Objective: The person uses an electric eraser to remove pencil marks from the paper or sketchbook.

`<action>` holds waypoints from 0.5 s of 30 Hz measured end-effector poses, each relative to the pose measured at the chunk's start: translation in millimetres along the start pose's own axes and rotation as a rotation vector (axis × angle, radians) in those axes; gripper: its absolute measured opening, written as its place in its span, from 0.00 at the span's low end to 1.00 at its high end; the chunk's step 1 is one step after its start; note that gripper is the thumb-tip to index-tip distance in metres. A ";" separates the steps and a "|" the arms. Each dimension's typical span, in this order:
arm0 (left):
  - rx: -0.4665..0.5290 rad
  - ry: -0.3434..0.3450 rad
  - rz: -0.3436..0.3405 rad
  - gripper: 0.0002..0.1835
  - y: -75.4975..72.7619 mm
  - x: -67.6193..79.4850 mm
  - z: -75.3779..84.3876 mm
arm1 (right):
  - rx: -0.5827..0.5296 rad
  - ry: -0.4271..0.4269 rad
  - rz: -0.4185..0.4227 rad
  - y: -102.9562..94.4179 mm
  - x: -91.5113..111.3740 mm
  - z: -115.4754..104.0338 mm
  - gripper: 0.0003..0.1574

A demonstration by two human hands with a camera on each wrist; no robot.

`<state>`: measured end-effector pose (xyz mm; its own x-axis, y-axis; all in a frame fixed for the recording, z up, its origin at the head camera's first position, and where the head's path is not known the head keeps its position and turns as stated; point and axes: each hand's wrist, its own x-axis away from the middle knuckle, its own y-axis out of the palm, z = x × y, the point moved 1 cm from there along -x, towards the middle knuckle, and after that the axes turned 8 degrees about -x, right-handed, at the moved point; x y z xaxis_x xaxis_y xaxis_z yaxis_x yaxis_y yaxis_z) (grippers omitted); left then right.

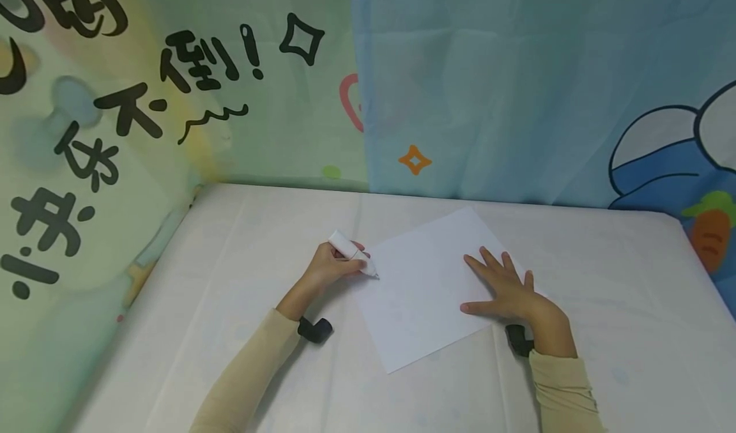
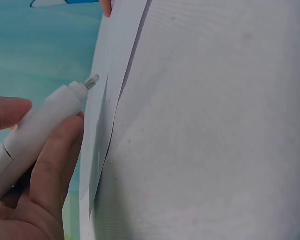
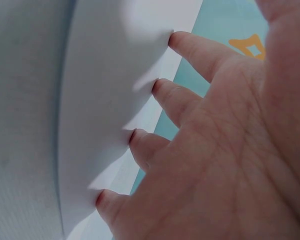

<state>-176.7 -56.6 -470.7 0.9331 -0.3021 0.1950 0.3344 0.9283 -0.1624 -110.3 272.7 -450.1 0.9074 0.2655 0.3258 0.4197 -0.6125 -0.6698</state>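
Note:
A white sheet of paper lies at an angle on the white-covered table. My left hand grips a thick white pen-shaped tool between thumb and fingers. The tool has a tapered front and a narrow, metallic-looking tip. That tip is near the paper's left edge; whether it touches cannot be told. On the sheet's right side rests my right hand, fingers spread and fingertips pressing the paper, as the right wrist view shows. No marks on the paper can be made out.
The white table cover surrounds the sheet, with faint creases. Behind the table hangs a blue printed cloth, and a green one with black lettering hangs at the left. Dark wrist cameras sit at both cuffs.

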 end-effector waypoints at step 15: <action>0.013 -0.015 -0.027 0.15 1.1 1.4 0.3 | 0.009 -0.001 -0.007 -1.0 0.3 -0.2 0.66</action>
<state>-175.1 -55.9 -470.4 0.9217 -0.3237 0.2137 0.3576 0.9226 -0.1448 -110.5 273.2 -449.2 0.9044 0.2705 0.3300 0.4263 -0.6037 -0.6736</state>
